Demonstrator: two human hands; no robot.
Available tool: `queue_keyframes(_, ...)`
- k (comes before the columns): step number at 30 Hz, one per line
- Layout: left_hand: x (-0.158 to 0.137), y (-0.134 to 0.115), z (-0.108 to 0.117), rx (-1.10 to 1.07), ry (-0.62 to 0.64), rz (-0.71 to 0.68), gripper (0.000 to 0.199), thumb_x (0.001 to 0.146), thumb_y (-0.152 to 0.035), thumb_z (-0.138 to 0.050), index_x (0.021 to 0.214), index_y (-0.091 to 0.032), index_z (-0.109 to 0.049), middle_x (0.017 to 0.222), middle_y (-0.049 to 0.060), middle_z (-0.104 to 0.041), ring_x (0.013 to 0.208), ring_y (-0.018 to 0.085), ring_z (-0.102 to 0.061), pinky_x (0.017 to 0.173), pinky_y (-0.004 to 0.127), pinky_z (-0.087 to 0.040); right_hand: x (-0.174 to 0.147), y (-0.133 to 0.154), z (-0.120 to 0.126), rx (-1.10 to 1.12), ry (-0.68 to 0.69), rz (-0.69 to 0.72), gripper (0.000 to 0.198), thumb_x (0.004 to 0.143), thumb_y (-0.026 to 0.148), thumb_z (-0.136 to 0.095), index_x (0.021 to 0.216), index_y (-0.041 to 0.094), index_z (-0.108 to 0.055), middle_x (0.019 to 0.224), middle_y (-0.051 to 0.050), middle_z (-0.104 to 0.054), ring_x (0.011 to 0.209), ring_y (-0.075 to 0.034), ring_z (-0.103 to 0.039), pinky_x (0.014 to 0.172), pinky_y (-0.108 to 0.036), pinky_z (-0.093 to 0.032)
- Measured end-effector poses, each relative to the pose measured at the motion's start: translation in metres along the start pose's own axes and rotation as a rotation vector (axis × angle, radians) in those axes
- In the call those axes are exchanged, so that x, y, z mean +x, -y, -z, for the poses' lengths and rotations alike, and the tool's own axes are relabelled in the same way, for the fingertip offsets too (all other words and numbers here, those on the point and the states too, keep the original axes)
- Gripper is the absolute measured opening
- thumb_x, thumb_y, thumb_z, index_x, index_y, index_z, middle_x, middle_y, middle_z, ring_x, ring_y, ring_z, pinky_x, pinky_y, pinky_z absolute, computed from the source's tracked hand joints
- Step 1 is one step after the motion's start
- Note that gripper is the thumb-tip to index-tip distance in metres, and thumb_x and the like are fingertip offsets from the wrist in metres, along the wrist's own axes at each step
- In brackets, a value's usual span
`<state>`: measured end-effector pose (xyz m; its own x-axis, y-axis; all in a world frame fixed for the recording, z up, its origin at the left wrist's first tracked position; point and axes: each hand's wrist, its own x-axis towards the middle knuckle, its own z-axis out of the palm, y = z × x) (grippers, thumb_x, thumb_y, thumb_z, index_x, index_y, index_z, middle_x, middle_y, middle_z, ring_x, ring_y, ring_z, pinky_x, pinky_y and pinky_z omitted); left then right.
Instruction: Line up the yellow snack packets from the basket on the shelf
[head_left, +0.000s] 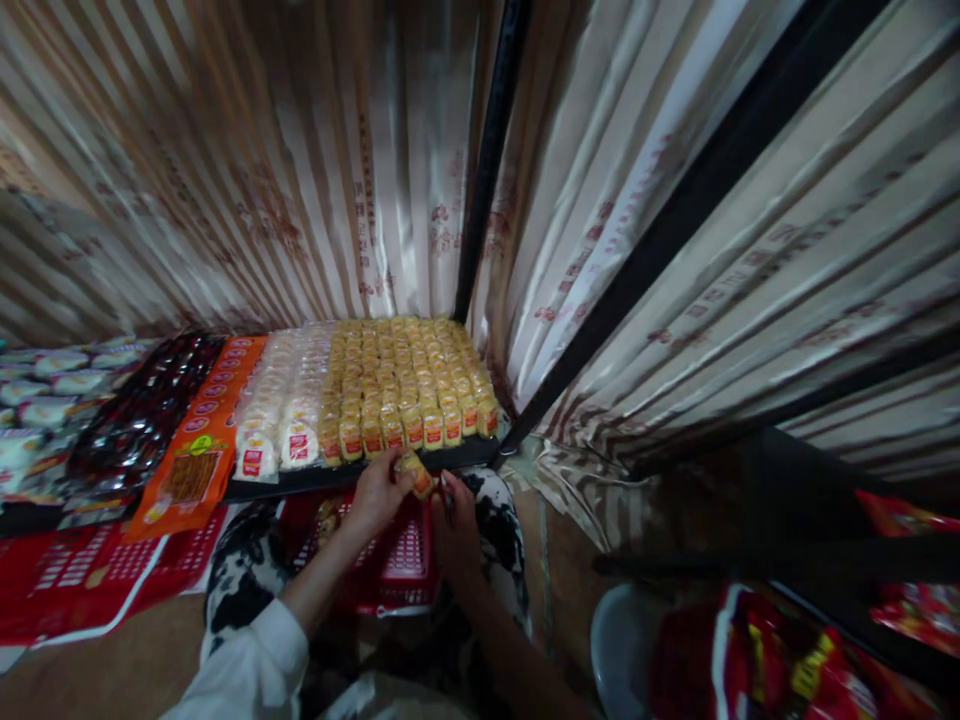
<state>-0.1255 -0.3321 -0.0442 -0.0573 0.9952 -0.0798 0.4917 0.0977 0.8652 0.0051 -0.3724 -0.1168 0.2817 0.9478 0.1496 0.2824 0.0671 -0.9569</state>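
Left fingers (402, 486) pinch a yellow packet (418, 478), forearm (324, 572) slanting inward, right hand (457, 520) alongside.

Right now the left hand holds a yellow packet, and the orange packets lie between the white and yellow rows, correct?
No: in the head view, the orange packets lie between dark packets and white packets. The left hand does hold a yellow packet.

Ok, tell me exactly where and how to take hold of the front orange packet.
Pinch the near end of the front orange packet from the front, thumb on top and fingers beneath. It looks flat, and that end seems to stick out past the dark shelf edge. White packs on one side and dark packs on the other probably make its long sides harder to grip.
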Motion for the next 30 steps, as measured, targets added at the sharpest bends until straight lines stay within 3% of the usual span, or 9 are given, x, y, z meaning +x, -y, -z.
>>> queue_keyframes(3, 0.011, -0.02, -0.018, 0.043, 0.025, -0.127, 0.028, 0.075, -0.021, -0.053, 0.102, -0.016, -0.057, 0.09, 0.004, -0.064, 0.075, 0.014, -0.059, 0.076, 0.028, -0.047, 0.007, 0.008, 0.012, -0.135, -0.083, 0.202, 0.036, 0.086, 0.031, -0.041, 0.117, 0.015, -0.052, 0.122, -0.014, -0.052, 0.117, -0.023, -0.045, 0.1, -0.047, -0.035)
queue_keyframes(8, 0.031, -0.052, -0.042, 0.172, 0.028, -0.253, 0.033, 0.077, -0.018, -0.051, 0.11, -0.015, -0.055, 0.106, 0.009, -0.061, 0.088, 0.017, -0.06, 0.085, 0.031, -0.046, 0.02, 0.01, 0.025, -0.208, -0.132, 0.338, 0.036, 0.088, 0.025, -0.038, 0.121, 0.016, -0.047, 0.128, -0.015, -0.047, 0.121, -0.023, -0.043, 0.098, -0.048, -0.037)
queue_keyframes(13, 0.047, -0.072, -0.058, 0.278, 0.05, -0.318, 0.032, 0.078, -0.016, -0.051, 0.11, -0.016, -0.053, 0.106, 0.009, -0.061, 0.097, 0.018, -0.058, 0.089, 0.033, -0.044, 0.03, 0.001, 0.031, -0.217, -0.094, 0.339, 0.038, 0.089, 0.026, -0.037, 0.124, 0.014, -0.045, 0.13, -0.016, -0.046, 0.124, -0.023, -0.041, 0.099, -0.047, -0.037)
queue_keyframes(19, 0.056, -0.078, -0.076, 0.347, 0.088, -0.356, 0.025, 0.08, -0.014, -0.047, 0.104, -0.017, -0.054, 0.104, 0.009, -0.059, 0.099, 0.019, -0.056, 0.089, 0.032, -0.043, 0.04, -0.007, 0.034, -0.209, -0.09, 0.298, 0.042, 0.089, 0.029, -0.036, 0.126, 0.013, -0.044, 0.134, -0.016, -0.044, 0.125, -0.023, -0.04, 0.1, -0.044, -0.038)
queue_keyframes(26, 0.062, -0.08, -0.084, 0.443, 0.092, -0.311, 0.022, 0.083, -0.014, -0.041, 0.1, -0.017, -0.054, 0.102, 0.009, -0.054, 0.083, 0.017, -0.058, 0.073, 0.026, -0.047, 0.051, -0.019, 0.032, -0.261, -0.08, 0.305, 0.045, 0.089, 0.03, -0.036, 0.131, 0.015, -0.042, 0.133, -0.014, -0.046, 0.125, -0.023, -0.041, 0.099, -0.044, -0.04)
queue_keyframes(30, 0.065, -0.078, -0.086, 0.427, 0.079, -0.287, 0.027, 0.083, -0.011, -0.039, 0.106, -0.016, -0.052, 0.104, 0.009, -0.051, 0.08, 0.015, -0.057, 0.071, 0.026, -0.047, 0.056, -0.028, 0.029, -0.315, -0.08, 0.329, 0.045, 0.088, 0.03, -0.036, 0.129, 0.013, -0.044, 0.132, -0.016, -0.047, 0.124, -0.024, -0.043, 0.098, -0.044, -0.04)
